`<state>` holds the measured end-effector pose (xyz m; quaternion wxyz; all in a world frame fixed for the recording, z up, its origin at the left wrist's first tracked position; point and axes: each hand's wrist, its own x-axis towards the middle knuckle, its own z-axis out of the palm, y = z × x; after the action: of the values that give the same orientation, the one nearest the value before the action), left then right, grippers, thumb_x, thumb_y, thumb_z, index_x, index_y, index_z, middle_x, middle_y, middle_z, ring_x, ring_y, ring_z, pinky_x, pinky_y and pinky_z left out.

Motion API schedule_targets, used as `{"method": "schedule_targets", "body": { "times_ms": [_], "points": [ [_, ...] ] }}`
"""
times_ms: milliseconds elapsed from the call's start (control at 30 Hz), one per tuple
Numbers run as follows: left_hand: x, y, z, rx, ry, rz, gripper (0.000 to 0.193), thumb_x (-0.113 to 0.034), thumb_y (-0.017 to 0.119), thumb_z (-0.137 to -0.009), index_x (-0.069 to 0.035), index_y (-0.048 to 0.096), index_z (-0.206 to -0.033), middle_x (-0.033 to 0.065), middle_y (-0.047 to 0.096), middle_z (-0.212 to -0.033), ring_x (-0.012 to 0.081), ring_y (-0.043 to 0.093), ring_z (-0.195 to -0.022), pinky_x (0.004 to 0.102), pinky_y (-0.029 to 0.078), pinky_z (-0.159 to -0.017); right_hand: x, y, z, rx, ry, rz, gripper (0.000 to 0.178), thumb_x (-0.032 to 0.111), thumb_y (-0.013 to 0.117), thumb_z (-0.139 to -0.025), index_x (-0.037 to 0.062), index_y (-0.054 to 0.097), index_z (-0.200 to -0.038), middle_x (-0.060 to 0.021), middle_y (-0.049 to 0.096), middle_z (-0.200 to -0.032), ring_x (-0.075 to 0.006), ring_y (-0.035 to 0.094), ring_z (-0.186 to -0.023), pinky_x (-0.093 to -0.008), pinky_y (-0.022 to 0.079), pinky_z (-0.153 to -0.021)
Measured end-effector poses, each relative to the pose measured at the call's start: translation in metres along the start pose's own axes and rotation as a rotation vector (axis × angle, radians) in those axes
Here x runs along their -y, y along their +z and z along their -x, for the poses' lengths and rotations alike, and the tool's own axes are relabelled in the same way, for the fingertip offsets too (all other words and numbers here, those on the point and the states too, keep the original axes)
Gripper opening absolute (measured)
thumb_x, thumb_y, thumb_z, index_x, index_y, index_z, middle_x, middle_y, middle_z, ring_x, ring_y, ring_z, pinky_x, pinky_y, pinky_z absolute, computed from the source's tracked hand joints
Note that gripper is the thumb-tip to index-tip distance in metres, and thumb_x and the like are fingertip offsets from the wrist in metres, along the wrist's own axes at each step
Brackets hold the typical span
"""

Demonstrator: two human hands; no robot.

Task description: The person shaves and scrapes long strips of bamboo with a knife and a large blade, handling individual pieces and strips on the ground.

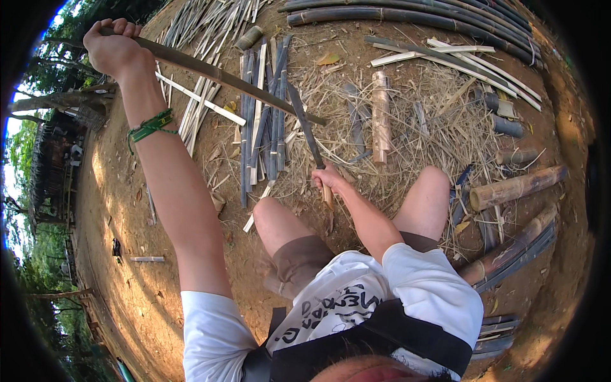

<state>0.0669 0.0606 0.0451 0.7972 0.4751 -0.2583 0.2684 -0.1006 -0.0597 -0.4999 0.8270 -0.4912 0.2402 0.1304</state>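
Observation:
My left hand (118, 49) is raised at the upper left, its fingers wrapped round one end of a long split bamboo strip (219, 75). The strip slants down to the right, and its far end lies over the littered ground ahead of my knees. In front of my body, my right hand (329, 178) grips the wooden handle of a machete (308, 130). Its dark blade points away from me and crosses the strip near the strip's far end. Whether blade and strip touch, I cannot tell.
Split bamboo strips (272, 127) lie in a pile left of the blade. A short thick bamboo piece (380, 118) rests among shavings (433, 143). Long dark poles (394, 18) are stacked at the far side. Cut bamboo sections (519, 188) lie to the right.

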Motion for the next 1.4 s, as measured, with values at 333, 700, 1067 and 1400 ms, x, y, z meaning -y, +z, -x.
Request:
{"method": "schedule_targets", "body": {
  "times_ms": [333, 700, 1067, 1400],
  "points": [
    [0.003, 0.036, 0.009, -0.162, 0.071, -0.095, 0.022, -0.017, 0.045, -0.093, -0.007, 0.044, -0.073, 0.0056, 0.045, -0.058, 0.0143, 0.039, -0.047, 0.0287, 0.031, -0.045, -0.027, -0.017, -0.005, -0.132, 0.146, -0.059, 0.011, 0.006, 0.063, -0.079, 0.0053, 0.056, -0.071, -0.0034, 0.053, -0.057, -0.0143, 0.05, -0.043, -0.0308, 0.044, -0.043],
    [0.008, 0.032, 0.006, -0.188, 0.051, -0.129, 0.025, -0.02, 0.044, -0.094, -0.008, 0.043, -0.072, 0.0058, 0.046, -0.058, 0.0145, 0.04, -0.049, 0.0292, 0.032, -0.046, -0.019, -0.006, -0.002, -0.066, 0.055, -0.064, 0.016, 0.004, 0.063, -0.08, 0.007, 0.052, -0.068, -0.0019, 0.052, -0.057, -0.0123, 0.049, -0.044, -0.0304, 0.042, -0.044],
    [0.006, 0.012, -0.004, -0.276, 0.156, -0.247, 0.022, -0.02, 0.041, -0.097, -0.003, 0.047, -0.084, 0.0073, 0.049, -0.066, 0.0186, 0.044, -0.054, 0.0315, 0.035, -0.05, -0.029, -0.001, 0.011, 0.022, 0.085, -0.095, 0.016, 0.006, 0.064, -0.081, 0.0054, 0.054, -0.067, -0.0013, 0.052, -0.056, -0.0134, 0.05, -0.045, -0.0313, 0.044, -0.044],
    [-0.016, 0.024, 0.018, 0.393, -0.093, 0.164, 0.019, -0.021, 0.044, -0.09, -0.005, 0.049, -0.08, 0.0052, 0.04, -0.065, 0.0156, 0.036, -0.058, 0.0286, 0.032, -0.056, 0.077, 0.059, 0.099, 0.046, -0.06, -0.065, 0.01, 0.004, 0.061, -0.085, 0.0036, 0.055, -0.078, -0.0024, 0.053, -0.059, -0.011, 0.051, -0.047, -0.0284, 0.044, -0.045]
  ]
}}
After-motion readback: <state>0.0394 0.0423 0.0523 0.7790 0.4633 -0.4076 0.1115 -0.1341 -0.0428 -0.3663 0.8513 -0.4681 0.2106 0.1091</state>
